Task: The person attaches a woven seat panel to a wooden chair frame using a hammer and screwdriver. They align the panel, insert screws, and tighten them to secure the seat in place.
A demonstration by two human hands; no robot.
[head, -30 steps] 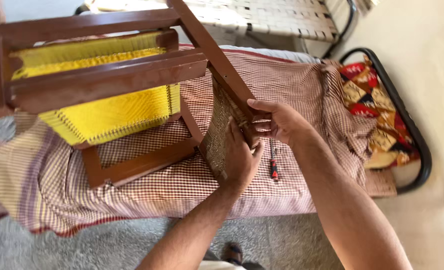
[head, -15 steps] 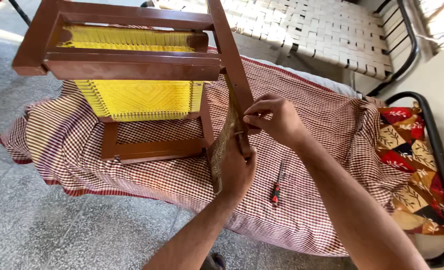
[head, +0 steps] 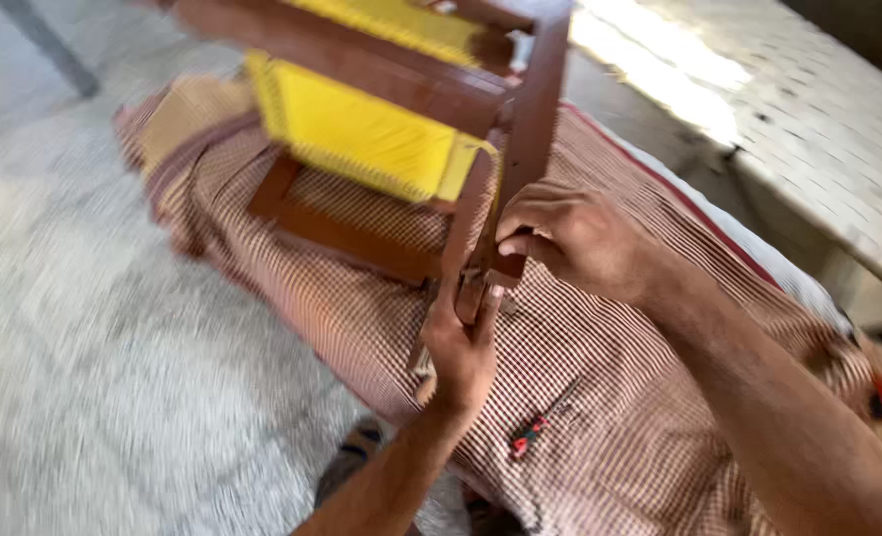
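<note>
A brown wooden chair frame (head: 361,65) with yellow woven cord panels (head: 361,134) lies tipped on a red-and-white checked cloth (head: 610,377) that covers a low bed. My right hand (head: 575,238) grips one wooden leg (head: 535,129) of the frame near its lower end. Just below it, my left hand (head: 461,347) presses against the same leg, fingers pointing up; what it holds is hidden. The picture is blurred by motion.
A small red-handled tool (head: 532,435) lies on the cloth near the front edge. A white woven cot (head: 808,129) stands behind on the right. Grey stone floor (head: 93,377) spreads to the left. A sandalled foot (head: 356,452) shows below the bed's edge.
The view has swung, so the chair now sits tilted across the upper middle. Both hands stay on the same leg of the frame.
</note>
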